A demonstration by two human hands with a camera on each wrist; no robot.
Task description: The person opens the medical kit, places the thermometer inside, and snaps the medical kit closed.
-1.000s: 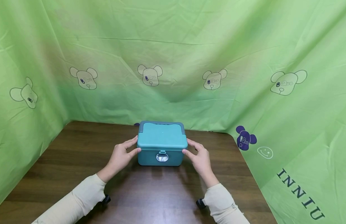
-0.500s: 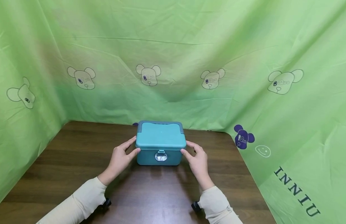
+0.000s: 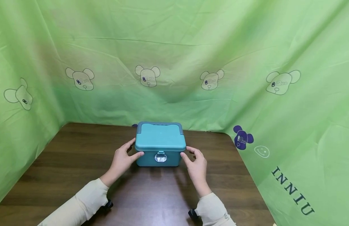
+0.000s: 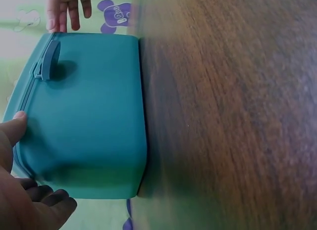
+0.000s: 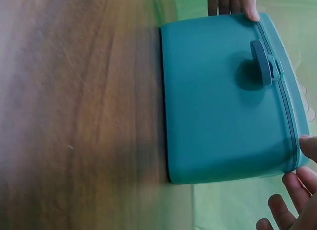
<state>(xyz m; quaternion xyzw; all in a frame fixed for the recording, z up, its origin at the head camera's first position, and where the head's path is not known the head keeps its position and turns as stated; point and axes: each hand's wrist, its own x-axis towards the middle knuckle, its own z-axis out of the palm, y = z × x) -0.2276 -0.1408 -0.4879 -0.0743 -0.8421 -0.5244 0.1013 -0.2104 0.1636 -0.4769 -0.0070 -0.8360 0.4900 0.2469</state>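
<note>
A teal storage box (image 3: 160,138) with a blue-grey handle folded flat on top stands upright at the back of the table, its lid down. On its front, the latch (image 3: 161,158) juts outward from the lid seam, as the left wrist view shows too. My left hand (image 3: 121,160) holds the left front corner, thumb (image 4: 19,118) at the seam and fingers along the side. At the opposite corner my right hand (image 3: 197,168) pinches the lid edge between thumb (image 5: 307,142) and index finger, while its other fingers spread loosely beside the box.
The brown wooden table (image 3: 78,163) extends on both sides and in front of the box. A green cloth (image 3: 174,47) printed with bear heads hangs behind and at the sides. Beige sleeves (image 3: 91,193) cover both forearms, with dark wrist cameras beneath.
The view has turned slightly right, so the box appears a little farther left. My left thumb has slid inward on the front, and my right fingers sit slightly lower at the side.
</note>
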